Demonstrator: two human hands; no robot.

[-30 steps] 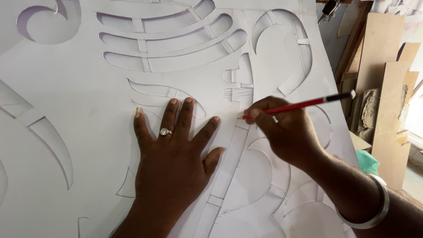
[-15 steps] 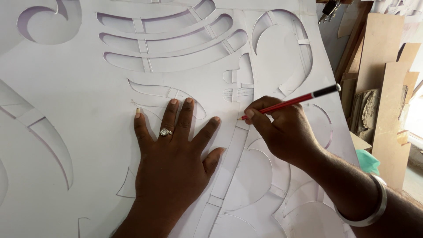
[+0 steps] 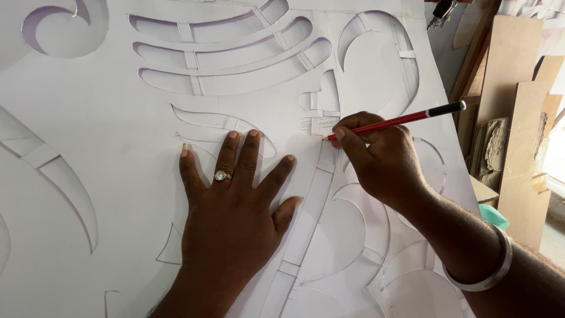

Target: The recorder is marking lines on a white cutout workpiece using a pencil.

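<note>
While the red pencil (image 3: 393, 122) sits pinched in the right hand (image 3: 379, 158), its tip meets the white cut-out stencil sheet (image 3: 118, 147) near the sheet's middle. Left hand (image 3: 232, 212), ring on one finger, lies flat with fingers spread, pressing the sheet just beside. Curved openings cover the sheet. Wooden boards (image 3: 518, 118) lean at the right edge.

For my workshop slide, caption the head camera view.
Left hand pressed flat on a white cut-out stencil sheet while the right hand traces with a red pencil.
</note>
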